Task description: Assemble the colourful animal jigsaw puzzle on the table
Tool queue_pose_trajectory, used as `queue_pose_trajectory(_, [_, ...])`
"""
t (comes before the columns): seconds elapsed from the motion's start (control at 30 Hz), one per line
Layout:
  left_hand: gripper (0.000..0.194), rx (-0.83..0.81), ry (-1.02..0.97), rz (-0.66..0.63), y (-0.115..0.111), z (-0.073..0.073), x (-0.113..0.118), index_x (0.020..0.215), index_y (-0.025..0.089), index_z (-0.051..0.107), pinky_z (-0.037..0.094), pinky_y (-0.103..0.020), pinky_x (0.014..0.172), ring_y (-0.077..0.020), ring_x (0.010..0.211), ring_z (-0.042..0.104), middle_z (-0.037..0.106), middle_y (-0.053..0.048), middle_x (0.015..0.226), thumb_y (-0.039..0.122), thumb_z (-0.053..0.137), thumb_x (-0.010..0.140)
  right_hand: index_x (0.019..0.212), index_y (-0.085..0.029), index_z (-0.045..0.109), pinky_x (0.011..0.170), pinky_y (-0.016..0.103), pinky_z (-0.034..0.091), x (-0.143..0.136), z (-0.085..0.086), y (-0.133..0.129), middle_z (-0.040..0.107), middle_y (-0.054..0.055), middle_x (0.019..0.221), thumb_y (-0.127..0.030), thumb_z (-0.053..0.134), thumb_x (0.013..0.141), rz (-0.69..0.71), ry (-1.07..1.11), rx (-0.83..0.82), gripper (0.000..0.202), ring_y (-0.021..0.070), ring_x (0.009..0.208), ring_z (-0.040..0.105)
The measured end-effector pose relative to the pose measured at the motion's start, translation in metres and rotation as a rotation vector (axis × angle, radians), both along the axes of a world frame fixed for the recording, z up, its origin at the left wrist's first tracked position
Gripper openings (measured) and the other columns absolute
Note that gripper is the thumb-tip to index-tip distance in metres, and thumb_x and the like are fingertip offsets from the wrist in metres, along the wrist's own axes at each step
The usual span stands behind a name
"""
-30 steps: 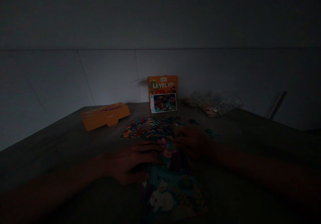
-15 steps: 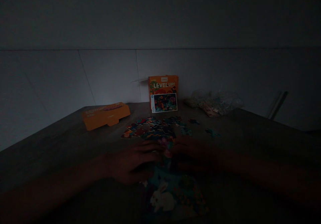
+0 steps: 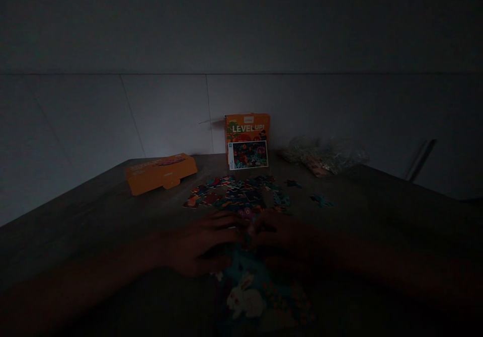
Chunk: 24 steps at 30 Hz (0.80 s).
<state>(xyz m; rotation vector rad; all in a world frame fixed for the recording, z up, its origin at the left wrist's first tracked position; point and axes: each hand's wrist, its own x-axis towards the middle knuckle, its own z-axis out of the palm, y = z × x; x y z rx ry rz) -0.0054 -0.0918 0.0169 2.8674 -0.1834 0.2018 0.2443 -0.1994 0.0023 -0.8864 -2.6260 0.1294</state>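
Note:
The view is very dark. A joined puzzle section with a white rabbit (image 3: 246, 301) lies on the table nearest me. My left hand (image 3: 206, 241) rests at its upper left edge, palm down with the fingers spread. From the right, my right hand (image 3: 281, 234) reaches onto the section's upper part, its fingertips together near the left fingertips; whatever they hold is too dark to make out. Just beyond the hands lie many puzzle pieces (image 3: 241, 196), joined or overlapping. A loose piece (image 3: 321, 200) is farther right.
An orange box (image 3: 247, 120) stands against the wall, with a picture card (image 3: 249, 155) leaning on it. An open orange carton (image 3: 162, 173) lies at the back left of the grey table (image 3: 94, 201). Clear plastic bags (image 3: 328, 156) sit at the back right.
My right hand has shifted slightly left and nearer me, closer to the left fingertips, covering more of the puzzle's right side. My left hand is almost unchanged.

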Motion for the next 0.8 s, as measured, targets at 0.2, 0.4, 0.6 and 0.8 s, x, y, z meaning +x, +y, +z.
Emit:
queue_pose_trajectory(0.2, [0.047,0.004,-0.011,0.008,0.0011,-0.003,-0.0006,0.135,0.021,0.044,0.039,-0.049,0.11,-0.0294,0.132,0.043,0.048,-0.014,0.138,0.025,0.056,0.09,0.118,-0.016,0.054,0.094,0.041,0.046,0.0011,-0.0029,-0.0015,0.051,0.014,0.117,-0.031,0.052,0.094,-0.026,0.01,-0.01,0.029,0.0233,0.108,0.05])
queue_pose_trajectory(0.4, [0.043,-0.013,-0.035,-0.023,0.0022,-0.0038,0.0005,0.131,0.022,0.049,0.039,-0.048,0.111,-0.0294,0.133,0.042,0.05,-0.013,0.137,0.023,0.056,0.089,0.121,-0.02,0.056,0.095,0.041,0.045,0.0015,-0.0027,-0.0013,0.05,0.013,0.12,-0.031,0.052,0.095,-0.033,-0.018,-0.028,0.029,0.0236,0.109,0.049])
queue_pose_trajectory(0.6, [0.044,-0.013,-0.038,-0.02,0.003,-0.0041,0.0004,0.132,0.022,0.049,0.037,-0.045,0.113,-0.0287,0.136,0.04,0.048,-0.013,0.14,0.023,0.058,0.089,0.123,-0.02,0.056,0.094,0.041,0.046,0.0022,-0.0034,0.0006,0.05,0.013,0.12,-0.034,0.052,0.095,-0.011,0.017,-0.029,0.032,0.0236,0.109,0.05])
queue_pose_trajectory(0.8, [0.045,0.017,-0.029,-0.011,0.0024,-0.0039,-0.0004,0.134,0.023,0.048,0.038,-0.046,0.113,-0.0283,0.137,0.04,0.046,-0.012,0.144,0.026,0.057,0.09,0.12,-0.017,0.058,0.093,0.04,0.046,0.0013,0.0002,-0.0007,0.052,0.014,0.117,-0.033,0.052,0.095,-0.039,-0.019,-0.06,0.03,0.0233,0.106,0.051])
